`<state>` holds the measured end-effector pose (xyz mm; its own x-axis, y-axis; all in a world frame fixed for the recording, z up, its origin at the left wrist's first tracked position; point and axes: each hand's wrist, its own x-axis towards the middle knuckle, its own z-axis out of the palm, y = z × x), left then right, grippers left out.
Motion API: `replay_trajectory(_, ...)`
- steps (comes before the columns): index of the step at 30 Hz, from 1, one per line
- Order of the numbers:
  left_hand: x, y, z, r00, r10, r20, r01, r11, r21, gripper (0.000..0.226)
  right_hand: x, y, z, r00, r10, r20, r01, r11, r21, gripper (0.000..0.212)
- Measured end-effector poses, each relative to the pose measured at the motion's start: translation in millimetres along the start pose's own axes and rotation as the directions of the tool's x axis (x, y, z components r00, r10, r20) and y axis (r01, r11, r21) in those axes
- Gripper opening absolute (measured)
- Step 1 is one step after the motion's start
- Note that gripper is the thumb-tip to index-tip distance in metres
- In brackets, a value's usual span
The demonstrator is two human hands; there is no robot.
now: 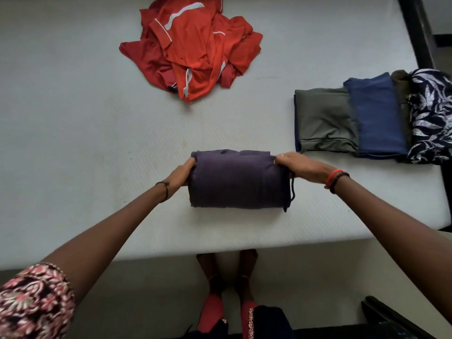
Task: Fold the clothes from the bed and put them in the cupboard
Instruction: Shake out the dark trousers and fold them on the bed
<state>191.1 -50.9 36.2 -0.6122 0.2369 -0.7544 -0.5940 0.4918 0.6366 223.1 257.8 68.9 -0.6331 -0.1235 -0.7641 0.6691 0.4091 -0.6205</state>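
The purple folded garment (pixel 238 179) lies on the white mattress (pixel 97 143) near its front edge, long axis left to right, between both hands. The left hand (pixel 179 174) grips its left end, the right hand (pixel 297 165) pinches the right end. The folded pile (pixel 367 121) waits on the right, nearer the right hand; soft matte cloth, black drawstring hanging

In grip: garment (pixel 237 179) purple. Beyond grip: heap (pixel 193 50) orange-red, white trim. Right of grip: pile (pixel 376 116) olive-grey, blue, then navy with white leaf print; bed (pixel 73 118) white.
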Motion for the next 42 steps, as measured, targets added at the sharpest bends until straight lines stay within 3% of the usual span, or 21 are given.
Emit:
replay_trajectory(4, 26, 17, 10, 0.989, -0.102, -0.108, 0.085, 0.985, -0.152, 0.043, 38, 5, -6, 0.977, 0.001, -0.214, 0.013, 0.998, 0.064, 0.025)
replay_trajectory(8, 39, 20, 19, 0.978, -0.154, -0.142, 0.138, 0.983, -0.119, 0.079, 67, 18, 1, 0.925, -0.011, -0.380, 0.029, 0.999, 0.042, 0.029)
replay_trajectory(12, 46, 12, 24, 0.965, -0.102, -0.241, 0.117, 0.992, 0.048, 0.071, 77, 21, 13, 0.883, -0.059, -0.465, -0.011, 0.989, -0.146, 0.022)
replay_trajectory(14, 47, 15, 27, 0.947, -0.088, -0.308, 0.129, 0.985, 0.117, 0.064, 76, 19, 21, 0.808, -0.133, -0.575, -0.081, 0.940, -0.331, 0.028)
replay_trajectory(16, 48, 19, 33, 0.886, -0.005, -0.464, 0.096, 0.980, 0.174, 0.055, 73, 13, 33, 0.697, -0.311, -0.646, -0.107, 0.846, -0.522, 0.036)
replay_trajectory(18, 47, 23, 40, 0.739, 0.252, -0.625, -0.051, 0.946, 0.321, 0.046, 72, 7, 55, 0.646, -0.459, -0.610, -0.016, 0.791, -0.611, 0.043)
replay_trajectory(20, 49, 26, 52, 0.648, 0.520, -0.557, -0.257, 0.837, 0.483, 0.042, 75, 4, 84, 0.649, -0.555, -0.520, 0.068, 0.723, -0.687, 0.050)
replay_trajectory(22, 54, 22, 68, 0.681, 0.648, -0.341, -0.349, 0.697, 0.627, 0.045, 80, 4, 107, 0.708, -0.591, -0.388, 0.130, 0.649, -0.750, 0.056)
replay_trajectory(24, 63, 11, 78, 0.749, 0.635, -0.188, -0.299, 0.577, 0.760, 0.049, 84, 8, 116, 0.770, -0.564, -0.299, 0.143, 0.609, -0.780, 0.059)
replay_trajectory(26, 74, 0, 77, 0.778, 0.609, -0.158, -0.226, 0.505, 0.833, 0.052, 92, 16, 112, 0.781, -0.558, -0.281, 0.125, 0.581, -0.804, 0.061)
replay_trajectory(30, 83, -4, 70, 0.797, 0.564, -0.216, -0.124, 0.503, 0.855, 0.048, 101, 31, 88, 0.802, -0.521, -0.291, 0.069, 0.565, -0.822, 0.068)
replay_trajectory(35, 79, -11, 64, 0.804, 0.409, -0.431, -0.029, 0.751, 0.659, 0.050, 92, 44, 47, 0.843, -0.460, -0.280, 0.046, 0.579, -0.814, 0.071)
replay_trajectory(38, 62, -21, 61, 0.731, 0.128, -0.670, 0.027, 0.976, 0.216, 0.068, 91, 39, 29, 0.887, -0.409, -0.214, 0.108, 0.633, -0.766, 0.064)
replay_trajectory(40, 44, -33, 67, 0.628, -0.118, -0.769, 0.061, 0.993, -0.102, 0.072, 93, 33, 19, 0.895, -0.406, -0.182, 0.144, 0.652, -0.745, 0.067)
replay_trajectory(42, 25, -44, 82, 0.534, -0.345, -0.772, 0.069, 0.927, -0.368, 0.063, 95, 25, 13, 0.895, -0.420, -0.148, 0.196, 0.671, -0.715, 0.072)
